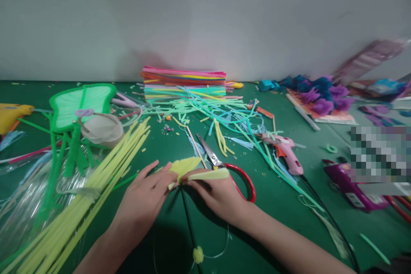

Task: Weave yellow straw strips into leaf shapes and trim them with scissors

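My left hand pinches the base of a yellow fuzzy leaf-shaped piece, which looks made of pipe cleaners. Close against it, my right hand is closed on a pale yellow pipe cleaner that lies back across the fingers. The fingertips of both hands meet and hide the join. From below them a thin dark stem runs toward me, with a yellow fuzzy ball on it. Scissors with red handles lie partly open just beyond my right hand, which covers part of them.
A bundle of yellow pipe cleaners lies left, beside a green fan-shaped piece. Coloured pipe cleaners are stacked by the wall. A pink glue gun with a black cord rests right, near purple flowers and a magenta device.
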Tool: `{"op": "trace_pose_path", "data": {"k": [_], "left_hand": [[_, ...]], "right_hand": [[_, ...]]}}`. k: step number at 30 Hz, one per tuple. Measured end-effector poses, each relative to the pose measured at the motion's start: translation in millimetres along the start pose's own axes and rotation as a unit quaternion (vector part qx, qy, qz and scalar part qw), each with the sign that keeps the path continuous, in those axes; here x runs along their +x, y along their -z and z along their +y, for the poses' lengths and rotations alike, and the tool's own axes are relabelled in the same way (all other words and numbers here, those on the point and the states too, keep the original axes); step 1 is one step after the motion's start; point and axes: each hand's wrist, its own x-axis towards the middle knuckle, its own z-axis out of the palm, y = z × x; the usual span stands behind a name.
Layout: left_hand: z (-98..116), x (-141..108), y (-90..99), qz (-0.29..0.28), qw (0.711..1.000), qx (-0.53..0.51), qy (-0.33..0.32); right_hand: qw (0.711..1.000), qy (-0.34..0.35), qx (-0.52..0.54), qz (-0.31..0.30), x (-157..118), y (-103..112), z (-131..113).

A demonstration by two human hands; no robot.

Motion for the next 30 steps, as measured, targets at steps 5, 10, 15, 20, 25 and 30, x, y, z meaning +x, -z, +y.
{"op": "trace_pose_path", "data": {"k": [5, 10, 15, 20, 25, 30], "left_hand": [[-5.6, 0.7, 1.6, -0.004, 1.000, -0.007, 0.019], [-15.2, -3.5, 3.3, -0.041, 0.998, -0.044, 0.036], [-14.8, -3.7, 4.1, -0.058, 0.997, -0.051, 0.027], [-11.1, -2.1, 4.2, -0.039, 0.998, -0.039, 0.014], [-10.2, -2.4, 3.3, -0.016, 0.999, -0.048, 0.003], [-9.1, -2.9, 3.4, 0.000, 0.999, -0.051, 0.002]], "right_hand": [[1.000, 0.010, -0.024, 0.007, 0.5, 1.1, 2.6], [0.995, 0.078, -0.065, -0.001, 3.0, 8.4, 10.3], [0.982, 0.106, -0.156, -0.010, 4.5, 14.0, 12.7], [0.972, 0.136, -0.192, -0.027, 4.8, 13.2, 15.3], [0.971, 0.175, -0.165, -0.009, 8.2, 11.0, 14.3], [0.973, 0.189, -0.135, 0.005, 9.3, 9.9, 9.4]]}}
